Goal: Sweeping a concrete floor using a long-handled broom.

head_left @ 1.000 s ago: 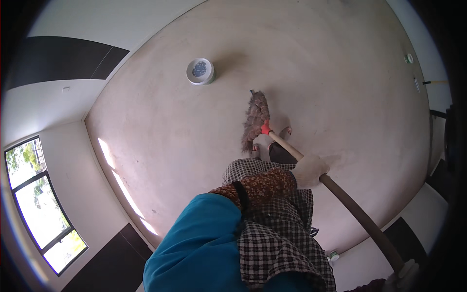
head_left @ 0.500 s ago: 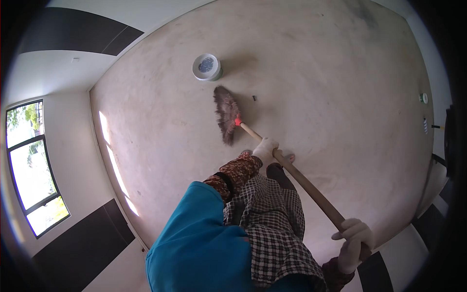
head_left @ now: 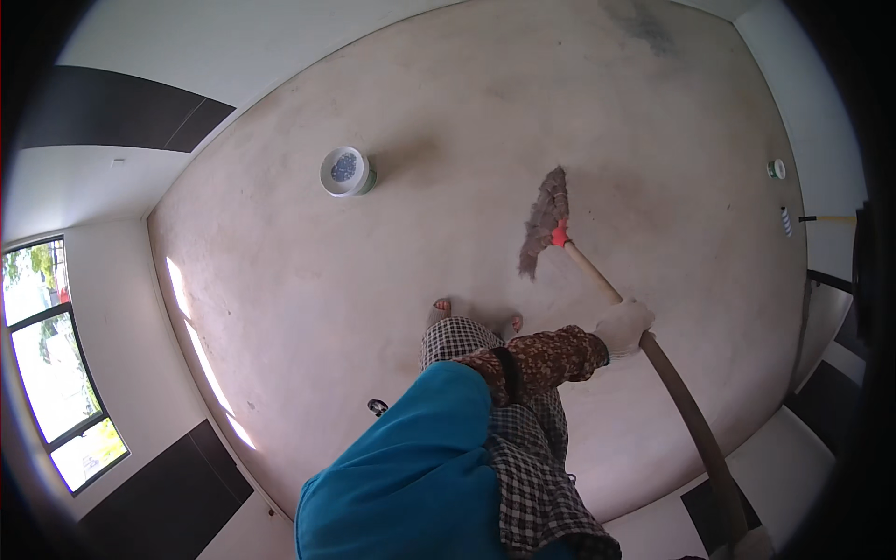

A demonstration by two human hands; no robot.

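Observation:
A long-handled broom (head_left: 544, 219) with a wide, shaggy grey-brown head and a red socket (head_left: 560, 233) rests on the floor ahead of me. My left hand (head_left: 623, 329), in a pale glove, is closed around its wooden handle (head_left: 686, 401) partway down. Near the lower right corner, my right hand (head_left: 752, 543) wraps the handle's upper end; the picture's dark rim cuts off part of it. Left of the broom stands a round white bucket (head_left: 368, 177), with something grey and speckled showing inside its rim.
My feet (head_left: 441, 306) stand on the bare, smudged floor (head_left: 308, 280). A small white-and-green tub (head_left: 777, 169) and a striped item (head_left: 786, 222) sit by the right wall. Left is a window (head_left: 61, 355). A small dark-and-white object (head_left: 377, 408) lies beside my left sleeve.
The broom head has swung right, away from the bucket, and its angle has turned. My left hand has gone right with the handle, while my right hand has dropped toward the lower right corner.

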